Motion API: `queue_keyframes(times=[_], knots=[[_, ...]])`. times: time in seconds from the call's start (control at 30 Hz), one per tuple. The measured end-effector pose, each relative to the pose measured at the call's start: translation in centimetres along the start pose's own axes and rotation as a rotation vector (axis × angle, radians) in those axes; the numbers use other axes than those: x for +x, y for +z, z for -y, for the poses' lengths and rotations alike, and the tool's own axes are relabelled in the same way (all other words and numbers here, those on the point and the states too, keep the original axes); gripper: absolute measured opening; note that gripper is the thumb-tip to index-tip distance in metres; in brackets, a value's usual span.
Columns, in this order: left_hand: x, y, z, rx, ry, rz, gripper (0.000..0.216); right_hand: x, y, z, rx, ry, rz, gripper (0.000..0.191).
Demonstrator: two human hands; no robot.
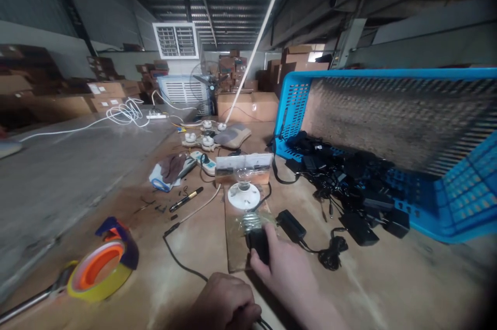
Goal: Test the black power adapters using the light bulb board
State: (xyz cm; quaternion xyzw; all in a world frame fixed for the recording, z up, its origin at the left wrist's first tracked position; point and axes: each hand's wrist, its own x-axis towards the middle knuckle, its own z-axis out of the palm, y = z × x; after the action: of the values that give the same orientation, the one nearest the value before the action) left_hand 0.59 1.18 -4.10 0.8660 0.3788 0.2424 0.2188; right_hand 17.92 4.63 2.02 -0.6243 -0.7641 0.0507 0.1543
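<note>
My right hand (289,270) is closed around a black power adapter (258,245), thumb on its near side and fingers on the right. Just beyond it, a pale coiled shape (252,221) touches or overlaps the adapter; I cannot tell which. A white round lamp holder (244,196) stands behind that on a small board (237,252). Low in the picture, my left hand (227,299) is curled round a thin black cable (265,324). Another black lead (182,263) runs from a connector to this hand. A second black adapter (291,225) with bundled cord lies right of the board.
A blue crate (281,107) on its side spills many black adapters (359,229) at right. At left lie a tape dispenser (103,270), a pen-like tool (186,199) and a cloth (171,170). Behind are a power strip (204,163) and white sockets (207,141).
</note>
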Motion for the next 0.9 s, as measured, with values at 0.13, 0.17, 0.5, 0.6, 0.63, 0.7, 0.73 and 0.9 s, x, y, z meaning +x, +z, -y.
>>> queue_keyframes(times=[0.13, 0.17, 0.5, 0.6, 0.63, 0.7, 0.73, 0.9], knots=[[0.2, -0.6, 0.0, 0.016, 0.041, 0.054, 0.062, -0.9, -1.5, -1.3, 0.094, 0.033, 0.061, 0.033], [0.2, -0.7, 0.0, 0.014, 0.041, 0.060, 0.062, -1.3, -2.3, -2.5, 0.126, 0.052, 0.090, 0.035], [0.7, -0.7, 0.3, -0.031, 0.003, 0.194, 0.037, -0.3, -5.4, -18.7, -0.182, 0.215, 0.140, 0.024], [0.9, -0.6, 1.2, -0.087, -0.025, 0.194, 0.027, 0.1, -4.6, -19.6, -0.114, 0.182, 0.099, 0.011], [0.8, -0.6, 1.4, -0.105, -0.025, 0.190, 0.025, 0.0, -4.8, -19.8, -0.084, 0.182, 0.080, 0.010], [0.5, -0.7, 1.5, -0.134, -0.031, 0.194, 0.024, -0.4, -5.9, -20.0, -0.010, 0.180, 0.035, 0.016], [0.2, -0.8, 1.5, -0.150, -0.045, 0.205, 0.024, -0.7, -6.6, -19.8, 0.083, 0.171, -0.010, 0.020], [-1.1, -1.4, 0.5, -0.262, -0.155, 0.243, 0.017, -2.7, -7.9, -14.0, 0.880, -0.008, -0.143, 0.024]])
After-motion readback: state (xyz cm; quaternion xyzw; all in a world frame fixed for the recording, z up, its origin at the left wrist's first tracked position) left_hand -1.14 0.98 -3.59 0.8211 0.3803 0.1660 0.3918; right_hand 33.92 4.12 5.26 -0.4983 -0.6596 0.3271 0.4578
